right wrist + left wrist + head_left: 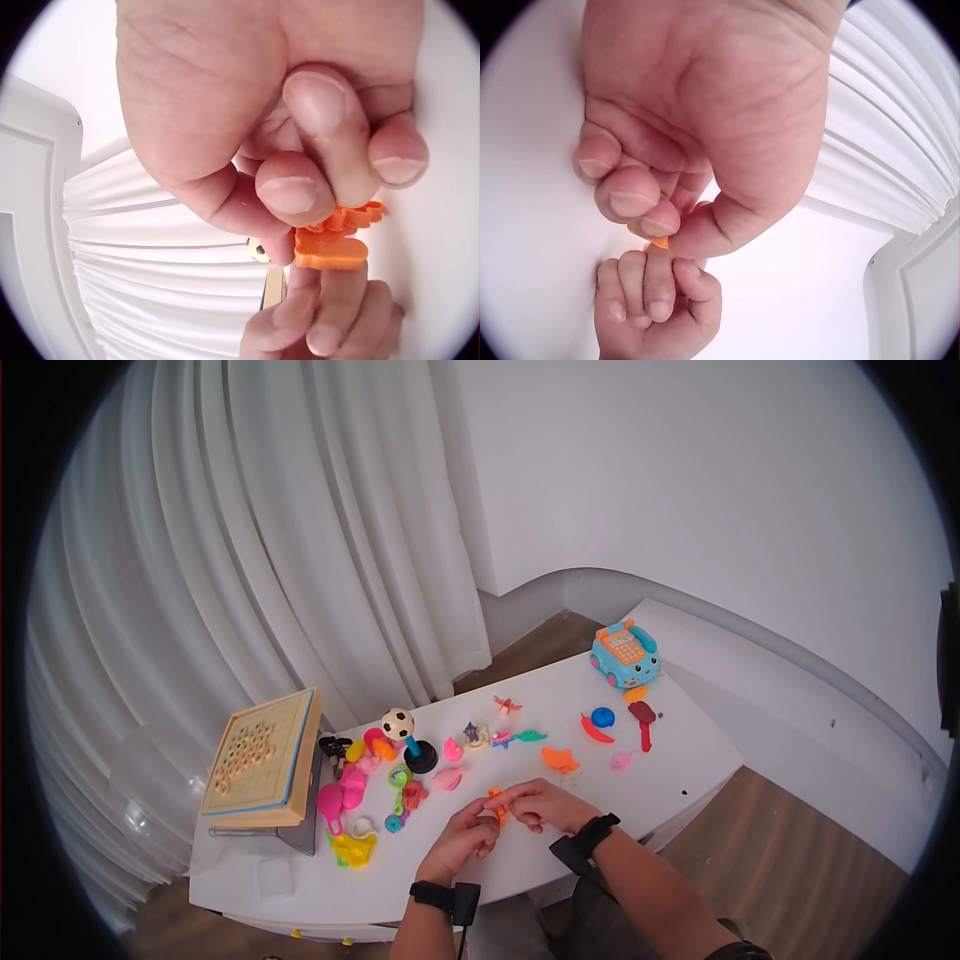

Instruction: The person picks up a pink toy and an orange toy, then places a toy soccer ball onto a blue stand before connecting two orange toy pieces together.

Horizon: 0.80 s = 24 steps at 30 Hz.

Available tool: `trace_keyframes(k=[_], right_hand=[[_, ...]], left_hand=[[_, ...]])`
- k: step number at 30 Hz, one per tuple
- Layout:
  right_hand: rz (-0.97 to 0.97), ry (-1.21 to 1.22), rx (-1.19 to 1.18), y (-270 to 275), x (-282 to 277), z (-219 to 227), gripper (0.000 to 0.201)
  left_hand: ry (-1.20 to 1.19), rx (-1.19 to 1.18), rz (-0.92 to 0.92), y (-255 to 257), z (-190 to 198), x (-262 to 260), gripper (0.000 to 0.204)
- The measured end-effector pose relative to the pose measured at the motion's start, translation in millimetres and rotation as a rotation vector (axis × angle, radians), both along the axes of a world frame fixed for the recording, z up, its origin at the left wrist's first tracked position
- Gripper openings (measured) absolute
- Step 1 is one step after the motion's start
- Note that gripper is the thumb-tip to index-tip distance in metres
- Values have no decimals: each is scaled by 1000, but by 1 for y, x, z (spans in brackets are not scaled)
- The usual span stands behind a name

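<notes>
Between my two hands is a small orange plastic mould (pixel 330 251) with a wavy edge, held just above the white table (pixel 600 805). My left hand (pixel 462 840) pinches it between thumb and forefinger, and a sliver of the orange mould (pixel 658 241) shows at those fingertips in the left wrist view. From the other side my right hand (pixel 545 807) grips it with thumb and forefinger, the other fingers curled in. Fingers hide much of the mould. Beyond the hands lies a flat orange toy shape (pixel 560 760), and a pink toy piece (pixel 449 778) is to the left.
A wooden board-game box (pixel 262 755) leans at the left end. Near it stands a toy football on a black base (pixel 422 758), among several bright plastic toys. A blue toy telephone (pixel 626 654) sits at the far right corner, with a red toy mallet (pixel 644 722) nearby.
</notes>
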State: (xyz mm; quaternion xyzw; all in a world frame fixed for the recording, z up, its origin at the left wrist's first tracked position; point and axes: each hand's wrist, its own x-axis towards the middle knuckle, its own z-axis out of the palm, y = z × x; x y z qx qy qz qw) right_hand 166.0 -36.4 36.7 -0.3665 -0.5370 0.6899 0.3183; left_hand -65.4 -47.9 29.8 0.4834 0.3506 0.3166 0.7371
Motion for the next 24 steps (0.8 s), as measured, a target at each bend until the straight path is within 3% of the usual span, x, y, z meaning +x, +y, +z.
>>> trace_keyframes(k=[7,12,16,24], right_hand=[[-48,65,-16,-3,0,7,52],[-32,-90,-18,4,-7,-5,45],[-8,-65,-16,3,-6,-3,41],[-27,91,-24,0,3,-1,57]], left_hand=[[11,-44,22,-1,-1,-3,56],[-95,37,-6,-6,12,-1,58],[-92,14,18,-6,10,2,59],[40,-4,19,-4,4,1,58]])
